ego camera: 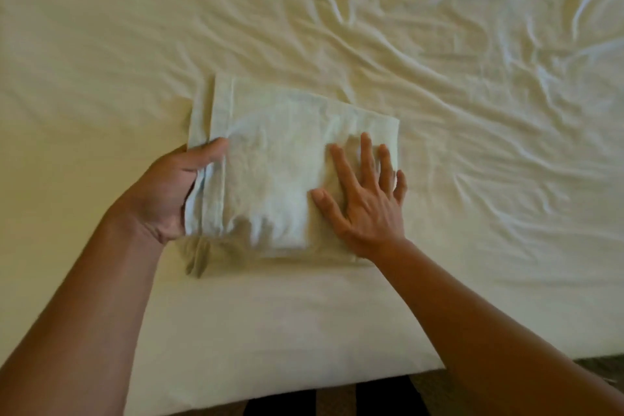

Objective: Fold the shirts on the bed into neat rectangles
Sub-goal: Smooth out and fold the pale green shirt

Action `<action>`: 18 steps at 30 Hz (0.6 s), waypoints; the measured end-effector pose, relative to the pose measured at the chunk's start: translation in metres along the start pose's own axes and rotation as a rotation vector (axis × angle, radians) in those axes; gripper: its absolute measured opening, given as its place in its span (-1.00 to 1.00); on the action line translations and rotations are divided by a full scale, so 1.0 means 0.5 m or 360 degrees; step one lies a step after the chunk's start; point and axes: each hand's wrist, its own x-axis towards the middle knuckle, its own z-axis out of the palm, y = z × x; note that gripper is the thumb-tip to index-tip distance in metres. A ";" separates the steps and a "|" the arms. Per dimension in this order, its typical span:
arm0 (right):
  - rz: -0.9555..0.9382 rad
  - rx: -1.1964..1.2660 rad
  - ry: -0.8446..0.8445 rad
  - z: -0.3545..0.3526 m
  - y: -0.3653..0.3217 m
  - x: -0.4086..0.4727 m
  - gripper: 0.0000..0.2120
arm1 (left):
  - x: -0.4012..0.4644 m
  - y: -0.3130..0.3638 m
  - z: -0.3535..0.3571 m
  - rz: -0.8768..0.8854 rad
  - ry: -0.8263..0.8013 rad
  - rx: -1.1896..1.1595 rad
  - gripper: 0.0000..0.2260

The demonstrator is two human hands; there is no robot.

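Near the bed's (101, 44) front edge, a folded pale shirt (270, 162) lies flat, left hand (169, 192) gripping its side, right hand (368, 199) pressing open-palmed; lifting one-handed could spill the layers.

Matt, soft cloth shirt (283, 159) on wrinkled matt cloth bedsheet (439, 44).

I saw open, wrinkled bed sheet (439, 44) on every side of the folded shirt (280, 162). The left hand (165, 192) blocked its left edge, and the right hand (368, 199) lay flat across its right part.
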 end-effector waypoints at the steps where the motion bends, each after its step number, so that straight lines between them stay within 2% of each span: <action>1: -0.0013 -0.0094 -0.0055 0.015 -0.009 0.009 -0.27 | -0.003 -0.006 -0.041 -0.0080 0.0082 -0.0001 -0.66; 4: -0.0021 -0.0394 -0.0172 0.061 -0.002 0.025 -0.24 | 0.003 -0.044 -0.121 -0.0311 0.0342 0.0085 -0.64; 6: -0.0014 -0.0463 -0.0173 0.077 0.006 0.028 -0.23 | 0.019 -0.063 -0.146 -0.0268 0.0403 0.0255 -0.72; 8: -0.0002 -0.0473 -0.0183 0.080 0.009 0.032 -0.22 | 0.031 -0.069 -0.156 -0.0139 0.0580 0.0638 -0.82; 10: 0.0005 -0.0454 -0.0167 0.076 0.008 0.034 -0.20 | 0.039 -0.070 -0.149 0.0026 0.0942 0.1101 -0.88; 12: 0.0003 -0.0398 -0.0074 0.071 -0.002 0.039 -0.19 | 0.047 -0.073 -0.124 0.0294 0.1387 0.1622 -0.74; 13: -0.0021 -0.0382 -0.0007 0.069 -0.011 0.045 -0.20 | 0.055 -0.080 -0.104 0.0509 0.1511 0.1947 -0.63; 14: -0.0061 -0.0383 0.0050 0.068 -0.020 0.054 -0.21 | 0.070 -0.090 -0.083 0.0721 0.1452 0.2237 -0.55; 15: -0.0110 -0.0396 0.0066 0.068 -0.026 0.065 -0.22 | 0.090 -0.103 -0.064 0.0846 0.1252 0.2472 -0.49; 17: -0.0174 -0.0443 0.0019 0.071 -0.018 0.086 -0.25 | 0.135 -0.128 -0.050 0.0781 0.0787 0.2818 -0.40; 18: -0.0171 -0.0463 0.0004 0.073 -0.002 0.094 -0.26 | 0.157 -0.135 -0.061 0.0661 0.0666 0.2905 -0.38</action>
